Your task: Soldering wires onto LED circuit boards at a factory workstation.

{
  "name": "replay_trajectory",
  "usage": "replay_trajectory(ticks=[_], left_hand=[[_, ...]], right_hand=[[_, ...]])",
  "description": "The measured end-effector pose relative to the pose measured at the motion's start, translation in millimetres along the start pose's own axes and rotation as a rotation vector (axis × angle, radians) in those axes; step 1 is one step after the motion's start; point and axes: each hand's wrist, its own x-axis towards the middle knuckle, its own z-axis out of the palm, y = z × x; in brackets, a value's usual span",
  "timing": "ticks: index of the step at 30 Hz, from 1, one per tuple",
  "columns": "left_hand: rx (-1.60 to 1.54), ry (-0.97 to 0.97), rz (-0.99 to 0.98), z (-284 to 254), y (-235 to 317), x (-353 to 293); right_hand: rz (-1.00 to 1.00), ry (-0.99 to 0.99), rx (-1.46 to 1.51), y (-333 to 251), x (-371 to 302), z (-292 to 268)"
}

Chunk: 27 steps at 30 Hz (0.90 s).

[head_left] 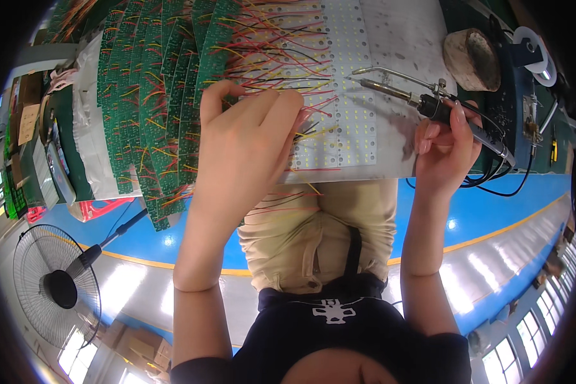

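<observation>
My right hand (447, 144) grips a soldering iron (436, 109) by its black handle at the table's right. A thin curved metal tube is clamped alongside the iron, and both tips point left over the white LED boards (355, 137). My left hand (246, 141) is over the left part of these boards, its fingers bent down among red, black and yellow wires (288, 54). Its fingertips are mostly hidden, so what they pinch cannot be made out. Left of that hand lie overlapping rows of green circuit boards (150, 96) with short wires attached.
A round, rough-walled bowl (472, 61) stands at the far right, near a spool of solder wire (535, 54) on a holder. Black cable (509, 192) loops by the table's right front edge. A floor fan (61, 288) stands at the lower left.
</observation>
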Motion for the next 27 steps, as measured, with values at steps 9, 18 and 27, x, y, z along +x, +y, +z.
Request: replay_trajectory(ticks=[9, 18, 27], left_hand=[[-0.260, -0.078, 0.040, -12.0, -8.5, 6.9], [-0.288, -0.126, 0.040, -11.5, -9.1, 5.6], [-0.107, -0.197, 0.011, -4.7, 0.3, 10.7]], right_hand=[[-0.025, 0.002, -0.064, 1.7, 2.4, 1.0], [-0.017, 0.004, -0.042, 1.7, 3.0, -1.0], [0.004, 0.011, -0.049, 0.1, -4.2, 3.9]])
